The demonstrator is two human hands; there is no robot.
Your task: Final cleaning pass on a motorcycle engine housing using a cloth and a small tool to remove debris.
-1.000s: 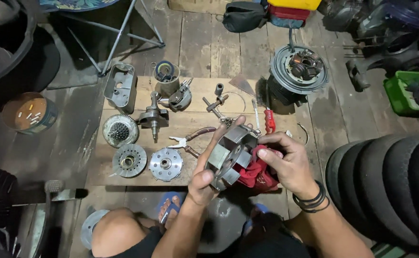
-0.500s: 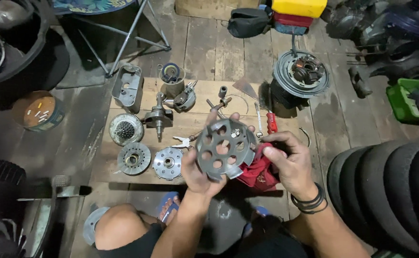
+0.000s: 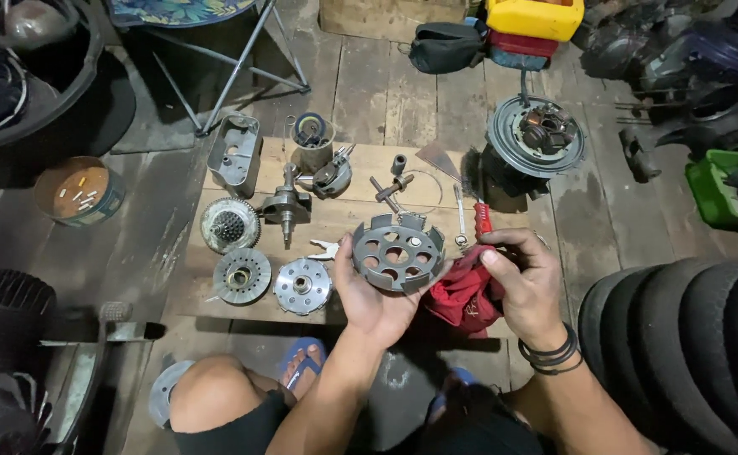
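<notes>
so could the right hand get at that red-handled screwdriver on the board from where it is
Probably yes. The red-handled screwdriver lies on the board just beyond the right hand, with nothing between them. That hand holds a red rag, though, so it isn't free.

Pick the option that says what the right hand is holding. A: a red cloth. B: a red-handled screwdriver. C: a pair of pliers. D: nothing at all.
A: the right hand grips a bunched red cloth beside the round, holed metal clutch basket that the left hand holds up; the red-handled screwdriver lies untouched on the wooden board.
</notes>
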